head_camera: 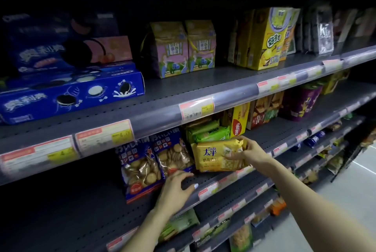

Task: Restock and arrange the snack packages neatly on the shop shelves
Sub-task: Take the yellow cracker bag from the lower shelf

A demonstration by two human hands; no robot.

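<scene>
My right hand (249, 153) grips the right end of a yellow cracker package (213, 157), which stands on the middle shelf (205, 182) with its front facing out. Green packages (207, 132) are stacked just behind it. To its left stand two blue biscuit bags (142, 168), side by side. My left hand (177, 188) reaches in with relaxed fingers, its fingertips touching the lower edge of the right-hand blue bag and its thumb over the shelf's front rail.
On the upper shelf (183, 91) stand blue Oreo boxes (71, 91), two purple-green cartons (181, 52) and yellow boxes (264, 42). A yellow wafer box (239, 121) and purple tubs (301, 103) stand further right on the middle shelf. Lower shelves hold more packets. The aisle floor (350, 190) lies at right.
</scene>
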